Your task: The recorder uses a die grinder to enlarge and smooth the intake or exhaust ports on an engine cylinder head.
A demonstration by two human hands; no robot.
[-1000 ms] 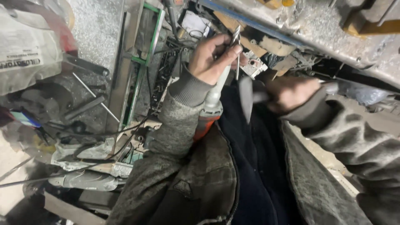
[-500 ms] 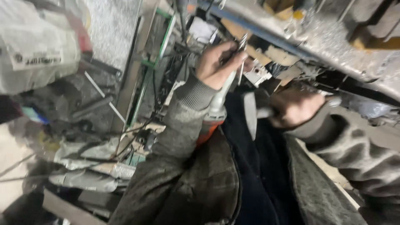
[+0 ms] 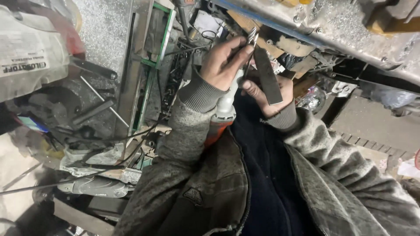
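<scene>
Over a cluttered tabletop [image 3: 100, 87], a person's left hand [image 3: 223, 61] closes its fingers around a grey rotary tool [image 3: 225, 102] with an orange end, while the right hand [image 3: 269, 94] grips a flat dark metal blade [image 3: 267, 74], upright just beside the tool's tip.

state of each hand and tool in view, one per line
left hand: shut on the rotary tool
rotary tool: held upright, bit up
right hand: holds the flat blade
flat blade: tilted, beside the bit
grinder: lying on its side, unheld
sack: lying at upper left
</scene>
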